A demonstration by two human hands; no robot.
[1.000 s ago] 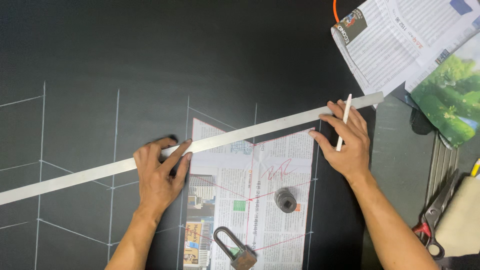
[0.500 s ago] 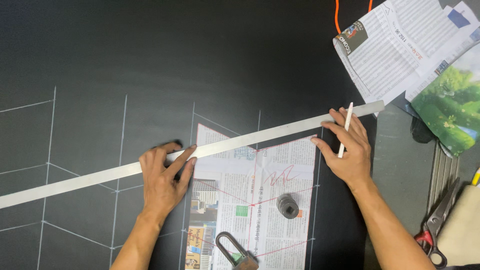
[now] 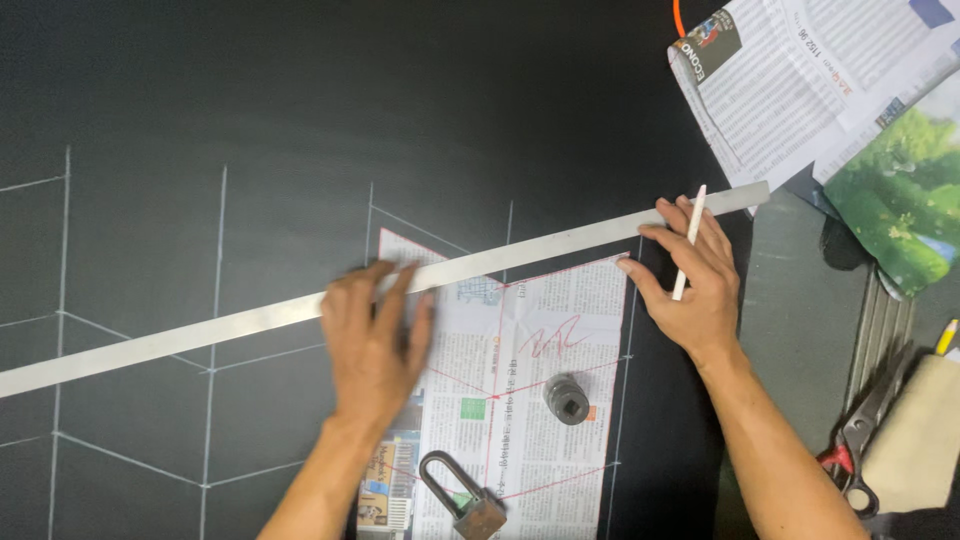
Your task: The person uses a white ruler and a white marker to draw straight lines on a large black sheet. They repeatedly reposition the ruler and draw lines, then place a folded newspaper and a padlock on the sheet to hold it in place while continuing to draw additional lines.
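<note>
- Now I see my left hand (image 3: pixel 372 345) flat, fingers spread, pressing the ruler (image 3: pixel 250 322) onto the black cloth (image 3: pixel 300 100); it grips nothing.
- My right hand (image 3: pixel 690 285) rests on the ruler near its far end, with a white chalk stick (image 3: pixel 689 242) pinched between the fingers.
- Both hands sit well apart along the ruler, which runs slantwise over the top edge of the paper pattern (image 3: pixel 530 390).
- On the pattern lie a round weight (image 3: pixel 567 398) and, lower, a padlock (image 3: pixel 465 497).
- Off right, scissors (image 3: pixel 858 440) lie below folded newspapers (image 3: pixel 800 90).
</note>
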